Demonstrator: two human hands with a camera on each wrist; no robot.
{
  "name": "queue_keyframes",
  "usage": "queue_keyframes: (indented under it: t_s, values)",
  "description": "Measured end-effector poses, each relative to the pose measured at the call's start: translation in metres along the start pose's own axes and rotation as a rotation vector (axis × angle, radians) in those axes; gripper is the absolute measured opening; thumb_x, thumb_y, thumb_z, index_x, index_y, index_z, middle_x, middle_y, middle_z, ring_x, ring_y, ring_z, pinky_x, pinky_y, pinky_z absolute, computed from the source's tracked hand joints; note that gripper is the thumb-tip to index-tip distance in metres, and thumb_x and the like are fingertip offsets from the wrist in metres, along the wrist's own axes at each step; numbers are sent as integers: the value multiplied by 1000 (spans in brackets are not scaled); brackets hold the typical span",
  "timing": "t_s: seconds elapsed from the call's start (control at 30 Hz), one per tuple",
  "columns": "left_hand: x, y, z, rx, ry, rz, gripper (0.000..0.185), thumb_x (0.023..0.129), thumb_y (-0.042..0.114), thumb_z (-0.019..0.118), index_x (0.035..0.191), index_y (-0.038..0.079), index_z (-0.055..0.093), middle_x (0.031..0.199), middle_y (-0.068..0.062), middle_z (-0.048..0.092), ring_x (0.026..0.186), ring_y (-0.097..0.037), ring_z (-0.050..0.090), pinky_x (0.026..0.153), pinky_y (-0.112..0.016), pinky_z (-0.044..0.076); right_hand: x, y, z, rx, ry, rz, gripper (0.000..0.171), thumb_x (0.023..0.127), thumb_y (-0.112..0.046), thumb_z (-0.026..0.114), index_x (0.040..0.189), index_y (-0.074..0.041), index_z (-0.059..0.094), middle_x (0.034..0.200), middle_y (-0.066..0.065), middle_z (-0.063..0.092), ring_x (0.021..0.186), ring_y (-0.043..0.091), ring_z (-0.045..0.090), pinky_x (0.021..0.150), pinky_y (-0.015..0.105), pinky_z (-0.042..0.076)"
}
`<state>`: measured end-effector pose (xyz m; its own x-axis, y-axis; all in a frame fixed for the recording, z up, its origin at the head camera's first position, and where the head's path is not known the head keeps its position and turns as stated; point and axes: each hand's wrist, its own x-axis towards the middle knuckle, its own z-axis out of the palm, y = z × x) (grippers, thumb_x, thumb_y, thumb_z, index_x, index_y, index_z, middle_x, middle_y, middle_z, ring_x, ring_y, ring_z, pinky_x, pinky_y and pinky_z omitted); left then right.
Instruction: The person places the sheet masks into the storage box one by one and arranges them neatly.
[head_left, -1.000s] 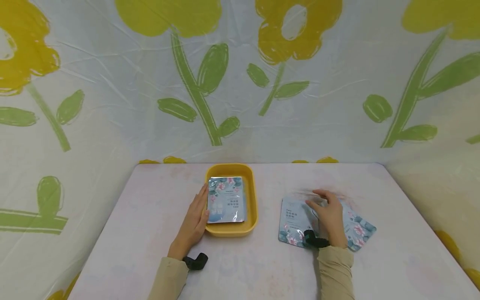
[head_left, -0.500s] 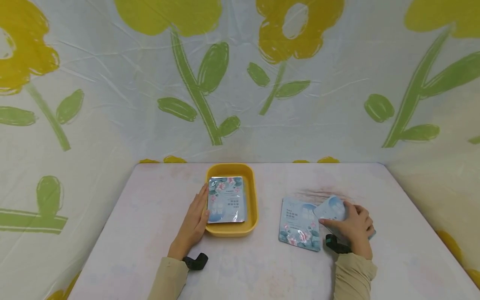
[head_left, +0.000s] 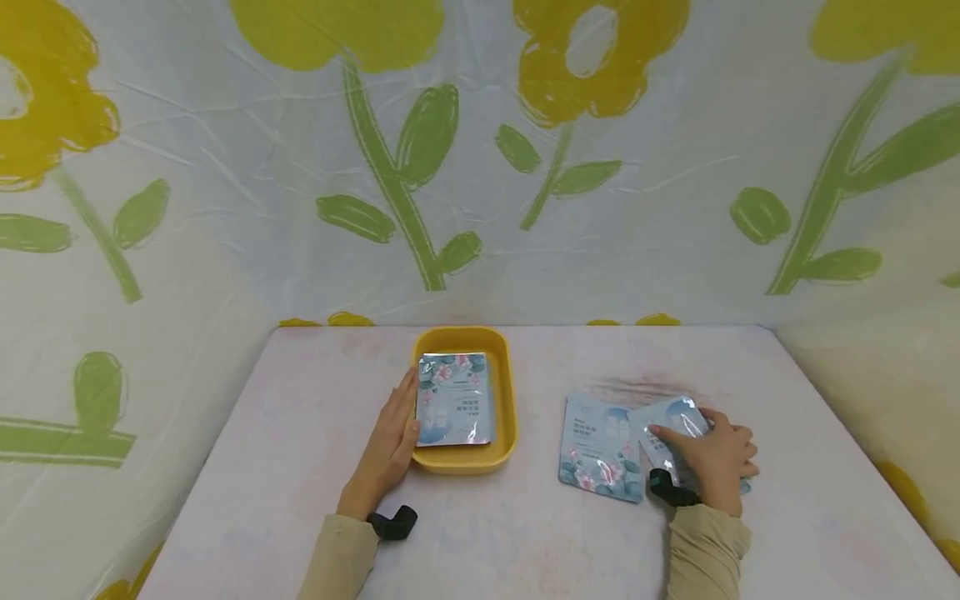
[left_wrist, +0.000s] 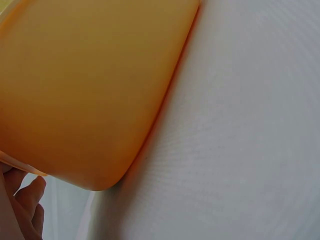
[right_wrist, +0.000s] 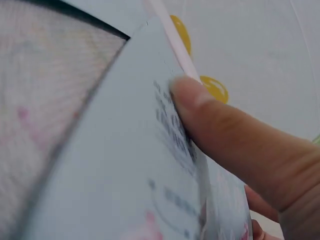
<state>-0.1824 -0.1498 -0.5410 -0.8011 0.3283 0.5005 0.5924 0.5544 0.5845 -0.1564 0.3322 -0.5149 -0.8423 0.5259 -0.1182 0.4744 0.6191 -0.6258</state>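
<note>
A: Head view first; what are the 2 hands doing?

B: The left hand (head_left: pixel 386 450) lies flat, fingers straight, against the left wall of the yellow tray (head_left: pixel 507 392), which holds 1 floral sachet (head_left: pixel 453 398); the right hand (head_left: pixel 712 462) has its fingers curled round a second sachet (head_left: pixel 675 421), thumb on top, lifting its far end off the surface (head_left: pixel 300 433); a third sachet (head_left: pixel 596 446) lies flat just left of it, partly overlapped.

A: Left wrist view?

B: Only the tray's outer wall (left_wrist: pixel 90 90) and a bit of finger; steadying the tray looks wise, since it sits loose.

A: Right wrist view?

B: The thumb (right_wrist: pixel 220 125) presses the sachet's printed face (right_wrist: pixel 125 190); I'd judge a firm pinch near the edge best, as the foil looks slippery.

A: Room to move?

B: Open surface lies between sachets and tray; the right edge is near that hand.
</note>
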Motion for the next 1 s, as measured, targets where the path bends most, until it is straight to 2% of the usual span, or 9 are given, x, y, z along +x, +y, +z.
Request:
queue_keyframes:
  t_s: [0.13, 0.23, 0.37, 0.47, 0.57, 0.67, 0.77, 0.9, 1.0]
  values:
    - [1, 0, 1, 3, 2, 8, 63, 98, 11, 41, 156, -1, 22, 165, -12, 16, 151, -27, 14, 122, -49, 12, -4, 4, -3, 127, 57, 34, 84, 80, -45, 79, 138, 8, 48, 133, 37, 43, 120, 51, 39, 93, 62, 32]
    - [1, 0, 1, 1, 0, 11, 63, 98, 12, 41, 156, -1, 21, 165, -12, 16, 151, -27, 14, 122, -50, 12, -9, 6, -7, 199, 116, 20, 70, 83, -38, 77, 130, 10, 56, 121, 30, 57, 104, 39, 51, 78, 45, 42]
    - [1, 0, 2, -1, 2, 2, 62, 99, 12, 40, 156, 0, 21, 165, -11, 15, 151, -25, 13, 121, -52, 13, -12, 6, -12, 216, 185, 6, 57, 86, -37, 74, 121, 7, 64, 103, 24, 63, 82, 26, 53, 58, 30, 43]
    - [1, 0, 2, -3, -2, -2, 63, 99, 13, 40, 157, 2, 19, 165, -11, 15, 152, -25, 13, 120, -55, 14, -11, 8, -13, 258, 226, 22, 52, 86, -37, 74, 117, 4, 68, 86, 9, 66, 68, 13, 53, 49, 21, 43]
    - [1, 0, 2, -1, 0, -1, 63, 99, 13, 39, 157, 2, 19, 166, -10, 14, 152, -24, 13, 119, -58, 15, -9, 9, -11, 330, 260, 27, 49, 86, -36, 74, 114, 4, 69, 70, -9, 61, 57, 3, 51, 48, 17, 42]
    - [1, 0, 2, -5, -2, 0, 62, 99, 13, 39, 157, 0, 20, 166, -9, 14, 152, -24, 12, 118, -58, 15, -8, 7, -10, 420, 274, 27, 46, 88, -33, 73, 113, 5, 68, 61, -20, 54, 52, -2, 50, 47, 14, 41]
    - [1, -1, 2, -7, -3, -2, 62, 100, 14, 39, 157, 0, 20, 166, -9, 14, 152, -24, 12, 119, -58, 15, -6, 0, -9, 600, 235, 52, 37, 89, -28, 72, 108, 3, 66, 58, -20, 58, 49, -2, 52, 46, 14, 42]
    - [1, -1, 2, 1, -9, -16, 62, 100, 15, 39, 157, 1, 20, 166, -7, 13, 152, -24, 12, 119, -57, 14, -4, -9, -6, 829, 173, 105, 19, 90, -23, 72, 96, -7, 63, 58, -14, 63, 48, 1, 57, 43, 16, 46]
    - [0, -1, 1, 1, -9, -21, 62, 100, 15, 39, 157, 1, 20, 166, -6, 13, 152, -24, 12, 119, -58, 15, -4, -16, -4, 875, 127, 119, 18, 92, -26, 70, 95, -9, 63, 61, -11, 64, 50, 3, 59, 43, 18, 47]
